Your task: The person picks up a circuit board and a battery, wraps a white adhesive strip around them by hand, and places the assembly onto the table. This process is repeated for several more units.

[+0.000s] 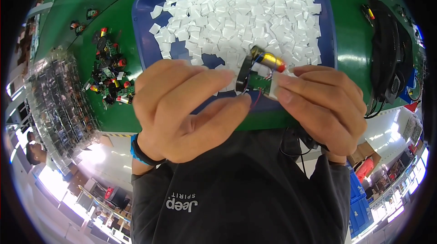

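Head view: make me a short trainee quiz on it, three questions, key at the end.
1. True or false: the board between the left hand and right hand is green.
2. The squares in the tray are: A) red; B) white; C) black.
3. Fill in: the blue-edged band is on the ____ wrist.

Key: 1 true; 2 B; 3 left.

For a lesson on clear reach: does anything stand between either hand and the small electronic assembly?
Nothing visible does. The right hand pinches the electronic assembly at its right end; the left hand is at its black round part, contact unclear.
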`<state>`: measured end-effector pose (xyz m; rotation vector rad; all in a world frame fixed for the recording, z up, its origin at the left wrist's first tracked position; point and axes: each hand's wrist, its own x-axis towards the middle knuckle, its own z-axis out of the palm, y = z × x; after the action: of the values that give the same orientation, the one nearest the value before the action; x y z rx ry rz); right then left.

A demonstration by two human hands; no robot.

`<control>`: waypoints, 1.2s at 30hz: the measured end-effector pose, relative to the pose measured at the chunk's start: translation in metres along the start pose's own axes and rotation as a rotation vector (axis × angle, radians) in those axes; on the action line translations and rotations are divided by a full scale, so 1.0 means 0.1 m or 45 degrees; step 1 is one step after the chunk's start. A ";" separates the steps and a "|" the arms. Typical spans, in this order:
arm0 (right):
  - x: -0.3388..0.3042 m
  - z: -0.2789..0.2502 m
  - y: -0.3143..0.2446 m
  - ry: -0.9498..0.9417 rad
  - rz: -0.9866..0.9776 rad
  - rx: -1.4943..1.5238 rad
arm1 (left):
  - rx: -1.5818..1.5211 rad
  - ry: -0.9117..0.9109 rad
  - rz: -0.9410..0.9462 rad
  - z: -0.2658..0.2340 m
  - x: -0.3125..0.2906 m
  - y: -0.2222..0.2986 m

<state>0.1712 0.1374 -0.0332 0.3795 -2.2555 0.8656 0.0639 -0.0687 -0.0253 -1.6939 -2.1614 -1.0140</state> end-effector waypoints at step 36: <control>-0.05 0.13 -0.01 -0.229 0.265 0.089 | -1.272 -0.197 -1.353 0.00 -0.04 0.07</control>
<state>0.1690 0.1280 -0.0439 0.2659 -2.4680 1.0559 0.0716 -0.0711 -0.0252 -0.6268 -2.9245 -2.6081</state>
